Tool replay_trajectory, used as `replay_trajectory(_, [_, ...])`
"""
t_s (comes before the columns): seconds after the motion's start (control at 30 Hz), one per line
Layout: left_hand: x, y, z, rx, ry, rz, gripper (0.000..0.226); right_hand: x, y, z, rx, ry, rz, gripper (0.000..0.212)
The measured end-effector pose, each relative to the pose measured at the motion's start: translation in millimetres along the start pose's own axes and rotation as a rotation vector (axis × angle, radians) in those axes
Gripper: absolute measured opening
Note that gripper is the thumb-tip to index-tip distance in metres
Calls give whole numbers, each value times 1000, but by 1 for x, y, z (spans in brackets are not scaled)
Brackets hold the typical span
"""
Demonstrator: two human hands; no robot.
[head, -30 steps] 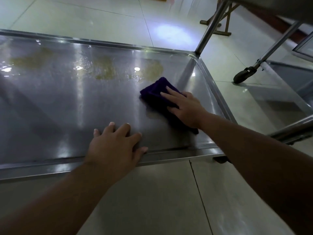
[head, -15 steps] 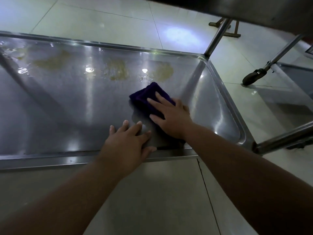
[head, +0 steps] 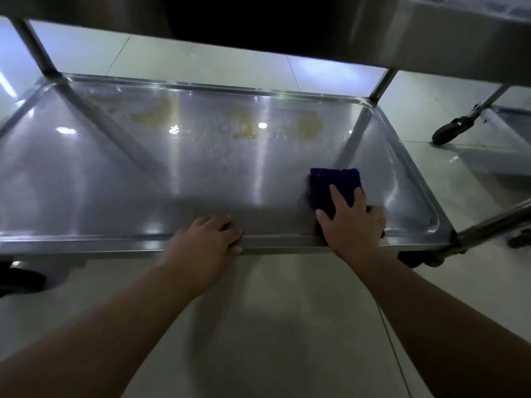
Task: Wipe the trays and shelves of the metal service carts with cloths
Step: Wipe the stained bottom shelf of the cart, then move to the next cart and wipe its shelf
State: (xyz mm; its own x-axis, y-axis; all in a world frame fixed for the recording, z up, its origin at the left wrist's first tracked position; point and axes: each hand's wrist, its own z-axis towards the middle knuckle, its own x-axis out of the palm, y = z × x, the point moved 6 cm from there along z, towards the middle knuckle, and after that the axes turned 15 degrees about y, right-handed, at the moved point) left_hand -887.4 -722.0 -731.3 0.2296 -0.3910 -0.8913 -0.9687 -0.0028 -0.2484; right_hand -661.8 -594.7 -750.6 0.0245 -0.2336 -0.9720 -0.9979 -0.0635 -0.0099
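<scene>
Head view, right hand flat on purple cloth, 4 o'clock, left hand curled over tray rim, 6 o'clock.

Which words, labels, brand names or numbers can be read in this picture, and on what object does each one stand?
None: no text can be read anywhere in this view.
The lower tray, the purple cloth under the right hand, the upper shelf and the caster wheel show no print, label or number.
</scene>
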Motion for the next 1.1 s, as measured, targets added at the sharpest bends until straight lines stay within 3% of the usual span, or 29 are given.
replay_trajectory(0.23, [2,20,-49,-37,25,40,43,-8,35,-60,-284,-29,-32,49])
replay_trajectory(0.57, [-39,60,-131,-119,122,-11,42,-46,99,-132,-434,452,171,42])
replay_trajectory(0.83, [-117,66,-255,-248,155,-216,45,-142,168,-234,-526,780,318,30])
replay_trajectory(1.1, [-244,84,-419,-400,56,-401,39,-280,227,-342,-600,847,219,36])
